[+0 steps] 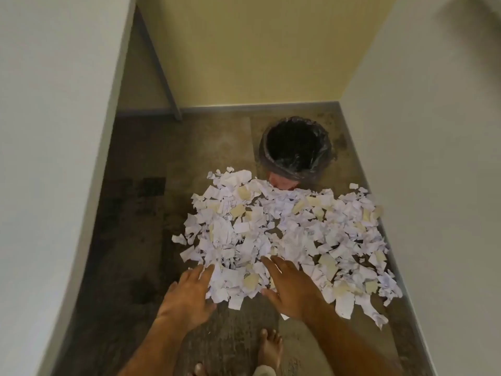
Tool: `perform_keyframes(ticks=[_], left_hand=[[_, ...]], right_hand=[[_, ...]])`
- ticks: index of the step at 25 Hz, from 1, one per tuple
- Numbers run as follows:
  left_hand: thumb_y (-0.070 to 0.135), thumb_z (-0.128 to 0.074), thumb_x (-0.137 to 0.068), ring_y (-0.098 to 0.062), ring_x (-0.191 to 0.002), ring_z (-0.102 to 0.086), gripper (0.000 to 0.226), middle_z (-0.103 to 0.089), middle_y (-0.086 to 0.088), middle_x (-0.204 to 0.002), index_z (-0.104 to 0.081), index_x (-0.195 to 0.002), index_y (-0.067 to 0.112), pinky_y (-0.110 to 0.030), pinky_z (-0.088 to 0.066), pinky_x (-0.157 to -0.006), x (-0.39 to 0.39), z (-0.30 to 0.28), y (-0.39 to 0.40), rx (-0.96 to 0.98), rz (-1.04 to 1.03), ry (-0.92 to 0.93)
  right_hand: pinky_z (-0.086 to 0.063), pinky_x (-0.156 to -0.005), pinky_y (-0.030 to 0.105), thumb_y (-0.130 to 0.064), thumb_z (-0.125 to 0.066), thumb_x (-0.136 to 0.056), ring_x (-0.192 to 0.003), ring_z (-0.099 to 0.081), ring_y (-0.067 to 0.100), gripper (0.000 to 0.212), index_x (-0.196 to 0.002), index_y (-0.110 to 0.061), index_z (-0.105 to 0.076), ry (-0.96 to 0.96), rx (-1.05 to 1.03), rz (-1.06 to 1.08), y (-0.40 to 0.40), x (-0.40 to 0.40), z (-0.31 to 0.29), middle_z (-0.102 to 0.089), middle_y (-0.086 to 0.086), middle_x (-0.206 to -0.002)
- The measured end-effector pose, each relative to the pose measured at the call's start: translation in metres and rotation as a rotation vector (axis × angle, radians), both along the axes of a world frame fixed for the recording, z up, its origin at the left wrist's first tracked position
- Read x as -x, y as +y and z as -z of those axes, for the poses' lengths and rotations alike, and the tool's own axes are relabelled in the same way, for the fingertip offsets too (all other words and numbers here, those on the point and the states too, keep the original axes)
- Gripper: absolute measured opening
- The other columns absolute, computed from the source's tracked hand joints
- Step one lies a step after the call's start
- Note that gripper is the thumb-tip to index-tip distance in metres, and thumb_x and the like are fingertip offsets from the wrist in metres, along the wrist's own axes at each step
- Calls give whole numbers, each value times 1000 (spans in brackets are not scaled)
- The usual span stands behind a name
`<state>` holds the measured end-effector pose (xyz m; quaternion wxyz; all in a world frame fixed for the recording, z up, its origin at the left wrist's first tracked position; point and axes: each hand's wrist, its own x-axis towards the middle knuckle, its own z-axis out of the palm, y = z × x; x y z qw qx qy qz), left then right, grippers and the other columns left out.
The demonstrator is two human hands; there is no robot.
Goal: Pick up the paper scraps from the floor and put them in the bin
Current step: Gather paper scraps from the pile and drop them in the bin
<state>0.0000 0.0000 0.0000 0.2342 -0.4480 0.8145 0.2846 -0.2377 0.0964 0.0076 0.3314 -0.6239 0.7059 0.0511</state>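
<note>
Hundreds of pieces: scraps (284, 234) lie in one broad heap on the floor (130, 240), mostly white with some beige among them, piled several deep at the centre.
Location: heap sits between the person's feet and the bin (295, 147); its far edge touches the bin's base, its right edge lies against the right wall (433, 158).
Handling, judged: very light, limp, loose; nothing binds the pieces, so a pinch takes few and a scoop sheds some. No fragility concern. Likely to drift if dropped from height.
Where to take hold, judged: cup both palms under the near edge, press together, lift a compressed handful.
Left hand (187, 294): grip released, fingers spread flat, tips at the heap's near-left edge, holding nothing.
Right hand (290, 283): grip released, palm down over the near scraps, holding nothing.
Bin: round, black liner, mouth open and unobstructed; contents cannot be told in the dark interior.
Surroundings: narrow corner, walls on both sides, yellow panel (257, 50) behind, grey leg (162, 69) at the left rear, well apart from the heap.
Obstruction: bare foot (269, 351) stands just short of the heap; tight right wall limits sideways sweep.
Risk, judged: strays slipping out en route to the bin.
</note>
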Motion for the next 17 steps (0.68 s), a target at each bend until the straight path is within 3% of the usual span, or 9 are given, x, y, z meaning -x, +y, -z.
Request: perform_keyframes(ticks=[4,11,14,17], left_hand=[[52,-59,-89,-26,-151,-3,94,1,1,-164,4,-155,31,-46,-26,-119,-8,116,0,-58,-66,-75],[55,-75,-74,-29,-150,2,118,10,-1,-163,10,-153,32,-47,-24,-118,-24,325,-14,-28,-161,-114],[66,-76,-63,-33,-149,4,133,24,-1,-160,27,-145,43,-53,-28,-115,-26,384,-18,-6,-120,-123],[73,-75,-56,-36,-148,-1,142,34,-5,-156,37,-138,46,-58,-16,-115,-22,422,-22,75,-62,-98]], right_hand=[[-31,-114,44,-59,-49,-91,-148,-16,24,80,-154,-33,-6,-14,-57,-104,-23,-8,120,-9,-3,-163],[-30,-110,52,-55,-63,-83,-145,-15,35,98,-153,-26,-2,56,-32,-588,-62,-35,338,-6,10,-162],[-34,-105,57,-54,-74,-74,-140,-22,41,107,-151,-29,-4,102,44,-796,-70,-45,399,-7,16,-160],[-42,-95,60,-49,-81,-69,-131,-34,45,107,-148,-35,-11,109,77,-916,-77,-48,436,-12,21,-156]])
